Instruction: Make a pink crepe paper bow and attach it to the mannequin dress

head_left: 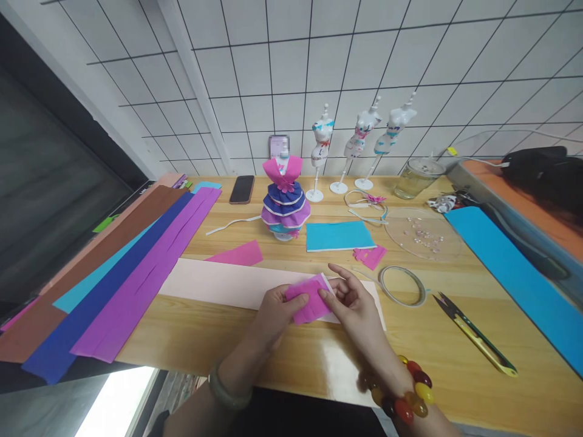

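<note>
A small folded piece of pink crepe paper (311, 300) with a white strip along its edge is held up between both hands. My left hand (279, 308) pinches its left side, thumb on top. My right hand (353, 303) grips the right edge between thumb and fingers, with the index finger raised off it. Under the hands lies a long pale pink paper strip (218, 284). Beyond it stands a mini dress form (286, 203) dressed in pink, blue and purple ruffles. A folded blue piece (339, 236) and pink scraps (371, 257) lie to its right.
Thread snips (476, 335) and a tape roll (402, 286) sit at right, near a clear dish (423, 234) of beads. Bare mannequins (322, 145) and a glass cup (416, 178) stand behind. Coloured paper strips (150, 273) cover the left; a phone (242, 189) lies at the back.
</note>
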Demonstrator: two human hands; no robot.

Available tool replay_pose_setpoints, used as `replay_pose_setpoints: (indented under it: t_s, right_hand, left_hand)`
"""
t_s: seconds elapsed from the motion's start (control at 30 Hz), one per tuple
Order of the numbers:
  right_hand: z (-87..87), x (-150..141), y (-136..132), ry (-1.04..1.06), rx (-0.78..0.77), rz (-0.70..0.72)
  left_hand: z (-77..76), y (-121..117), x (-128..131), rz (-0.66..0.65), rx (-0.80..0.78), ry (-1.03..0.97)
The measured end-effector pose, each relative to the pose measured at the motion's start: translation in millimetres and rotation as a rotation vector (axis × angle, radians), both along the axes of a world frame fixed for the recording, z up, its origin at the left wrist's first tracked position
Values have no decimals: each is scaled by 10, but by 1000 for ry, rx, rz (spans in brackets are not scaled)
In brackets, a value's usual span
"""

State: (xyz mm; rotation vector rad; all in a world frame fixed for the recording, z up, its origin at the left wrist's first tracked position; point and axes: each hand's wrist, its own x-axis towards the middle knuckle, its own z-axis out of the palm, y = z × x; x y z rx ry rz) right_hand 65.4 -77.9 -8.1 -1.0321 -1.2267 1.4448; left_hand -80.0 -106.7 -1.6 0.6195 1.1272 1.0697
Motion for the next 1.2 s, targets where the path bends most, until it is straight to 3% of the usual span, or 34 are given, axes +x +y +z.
replay_pose_setpoints:
  t_s: [0.43,0.6,0.87,1.03,1.2]
  right_hand:
    - [3,-20,-26,-13,-27,70]
    - [19,-37,-49,-6,-32,98]
    - [-14,-16,-26,12,-22,78]
    - [-9,-10,-22,32,-31,84]
    - [-20,-6,-34,34,-34,93]
  left_hand:
    - [89,69,-49,-67,43,8]
    - [90,86,-30,-30,6,73]
    - [89,83,-21,68,-8,0]
    - [168,83,-15,36,-8,-16]
    - [150,90,-43,8,15,30]
